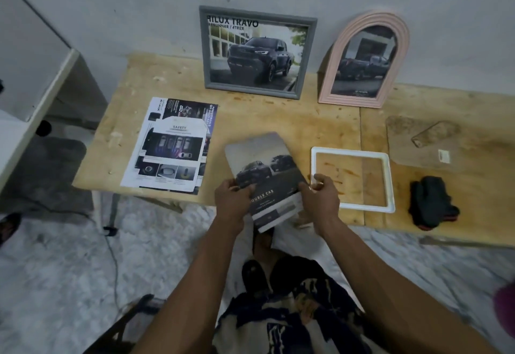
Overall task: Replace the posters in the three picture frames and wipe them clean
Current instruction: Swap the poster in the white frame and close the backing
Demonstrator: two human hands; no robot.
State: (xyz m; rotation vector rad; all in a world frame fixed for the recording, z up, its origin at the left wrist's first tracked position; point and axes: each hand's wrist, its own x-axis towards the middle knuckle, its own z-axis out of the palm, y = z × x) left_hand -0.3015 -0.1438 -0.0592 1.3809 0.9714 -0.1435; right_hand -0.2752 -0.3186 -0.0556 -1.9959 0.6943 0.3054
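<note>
Both hands pinch a poster (264,170) at the surface's (278,119) near edge: left grip (232,197) on its left side, right grip (320,197) on its right, beside a white frame (391,181).

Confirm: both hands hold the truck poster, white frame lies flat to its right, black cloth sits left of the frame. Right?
One error. The head view shows the black cloth to the right of the white frame, not left. The rest holds: left hand and right hand hold the truck poster, and the frame lies flat on its right.
</note>
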